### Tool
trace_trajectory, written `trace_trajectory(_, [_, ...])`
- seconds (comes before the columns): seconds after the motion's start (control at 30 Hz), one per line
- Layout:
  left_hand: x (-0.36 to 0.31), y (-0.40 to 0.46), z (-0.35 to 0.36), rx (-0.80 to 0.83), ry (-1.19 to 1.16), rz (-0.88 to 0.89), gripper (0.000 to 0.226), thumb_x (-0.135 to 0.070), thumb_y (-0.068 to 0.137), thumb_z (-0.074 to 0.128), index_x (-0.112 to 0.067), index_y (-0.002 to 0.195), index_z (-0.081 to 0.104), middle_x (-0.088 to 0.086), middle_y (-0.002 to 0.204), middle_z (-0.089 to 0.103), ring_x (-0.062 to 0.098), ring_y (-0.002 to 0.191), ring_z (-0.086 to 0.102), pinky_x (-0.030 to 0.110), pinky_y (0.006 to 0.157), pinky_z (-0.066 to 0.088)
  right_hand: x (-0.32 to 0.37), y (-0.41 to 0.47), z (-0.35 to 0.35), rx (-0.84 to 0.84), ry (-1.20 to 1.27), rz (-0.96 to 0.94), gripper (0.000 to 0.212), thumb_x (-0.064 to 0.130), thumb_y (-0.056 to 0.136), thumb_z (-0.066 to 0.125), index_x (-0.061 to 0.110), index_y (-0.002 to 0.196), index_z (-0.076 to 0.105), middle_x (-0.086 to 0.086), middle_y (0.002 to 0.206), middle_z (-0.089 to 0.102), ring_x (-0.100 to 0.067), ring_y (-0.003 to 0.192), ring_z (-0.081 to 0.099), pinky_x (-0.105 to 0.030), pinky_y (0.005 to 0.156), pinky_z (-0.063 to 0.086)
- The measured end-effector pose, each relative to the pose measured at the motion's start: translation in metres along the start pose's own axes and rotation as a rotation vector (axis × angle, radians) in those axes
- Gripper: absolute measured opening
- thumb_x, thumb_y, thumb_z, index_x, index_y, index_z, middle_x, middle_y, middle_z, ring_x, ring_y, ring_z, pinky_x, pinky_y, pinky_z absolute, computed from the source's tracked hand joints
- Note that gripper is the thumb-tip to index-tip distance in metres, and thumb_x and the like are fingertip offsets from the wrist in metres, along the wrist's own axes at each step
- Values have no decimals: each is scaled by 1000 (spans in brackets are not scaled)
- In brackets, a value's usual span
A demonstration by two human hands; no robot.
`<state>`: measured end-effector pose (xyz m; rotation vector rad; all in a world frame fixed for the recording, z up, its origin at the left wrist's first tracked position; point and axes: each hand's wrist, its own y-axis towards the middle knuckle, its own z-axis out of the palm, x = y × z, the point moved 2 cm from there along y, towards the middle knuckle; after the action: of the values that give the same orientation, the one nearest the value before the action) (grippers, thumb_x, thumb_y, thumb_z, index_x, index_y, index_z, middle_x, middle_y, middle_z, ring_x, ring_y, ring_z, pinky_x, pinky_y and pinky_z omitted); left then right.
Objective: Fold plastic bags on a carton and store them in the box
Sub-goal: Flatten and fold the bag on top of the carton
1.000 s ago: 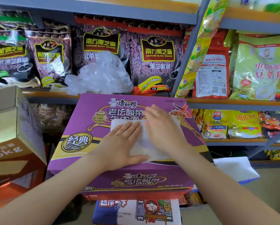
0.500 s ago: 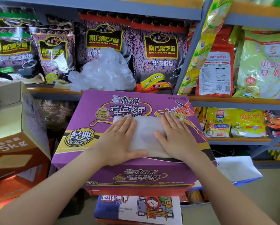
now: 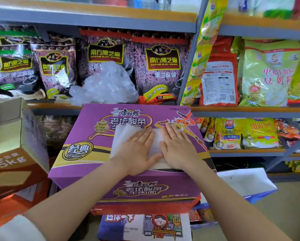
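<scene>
A folded translucent white plastic bag [image 3: 124, 134] lies flat on top of the purple noodle carton [image 3: 86, 136]. My left hand [image 3: 137, 152] presses palm-down on the bag's left and middle part, fingers stretched together. My right hand [image 3: 176, 145] lies flat beside it on the bag's right part, a ring on one finger. The two hands almost touch at the thumbs. A heap of crumpled clear plastic bags [image 3: 105, 86] sits on the shelf right behind the carton. An open brown cardboard box [image 3: 15, 136] marked 5kg stands at the left.
Metal shelves [image 3: 111, 23] hold purple sesame packets and green and yellow food bags behind and to the right. A red box and a printed carton [image 3: 145, 226] are stacked under the purple carton. A white and blue bag [image 3: 244, 183] lies on the floor at the right.
Both hands slid over the bag, smoothing it. My right hand moved right off the middle, then both came close together again with the bag's left edge uncovered.
</scene>
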<state>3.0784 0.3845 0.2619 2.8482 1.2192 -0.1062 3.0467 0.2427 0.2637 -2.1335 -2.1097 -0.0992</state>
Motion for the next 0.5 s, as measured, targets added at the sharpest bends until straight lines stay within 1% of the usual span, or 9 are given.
trace_trajectory(0.07, [1,-2,1,-16,-9,-41,105,-74,63,-8,-13,148,2,5,157,-2,15,144,-5,25,113,-8,-1,0,0,2,20,14,56,32,100,19,18,151,0,-2,159,-7,-15,146,-8,-36,118,-5])
trace_trajectory(0.23, [17,-7,-1,-15,45,-164,116,-83,55,-6,-14,148,2,8,157,2,19,144,-1,32,116,-3,-3,1,-3,18,38,30,55,33,99,18,19,151,3,-1,159,-6,-15,146,-6,-36,118,-5])
trace_trajectory(0.33, [31,-14,-2,18,13,-234,123,-90,48,-3,-18,148,-1,9,157,-3,21,144,-3,35,117,-3,-2,-1,-5,34,0,53,57,35,99,15,16,150,1,-1,159,-6,-13,146,-7,-35,118,-5])
trace_trajectory(0.43, [33,-18,-2,49,9,-255,131,-96,40,-5,-20,148,-5,9,156,-8,21,144,-7,35,116,-4,3,-1,-9,42,-84,108,58,35,98,14,12,150,0,-3,159,-8,-15,146,-9,-36,118,-8])
trace_trajectory(0.47, [33,-18,-2,37,9,-263,132,-96,40,-4,-20,148,-5,9,156,-8,21,144,-8,35,115,-4,7,-2,-10,20,-114,90,58,34,98,15,12,150,0,-4,159,-9,-15,146,-10,-36,118,-10])
trace_trajectory(0.5, [32,-18,-3,22,9,-269,131,-95,42,-2,-19,148,-4,8,156,-8,21,144,-8,35,115,-4,12,-2,-10,-14,-136,27,59,34,98,16,13,150,0,-3,159,-10,-15,146,-10,-36,117,-11])
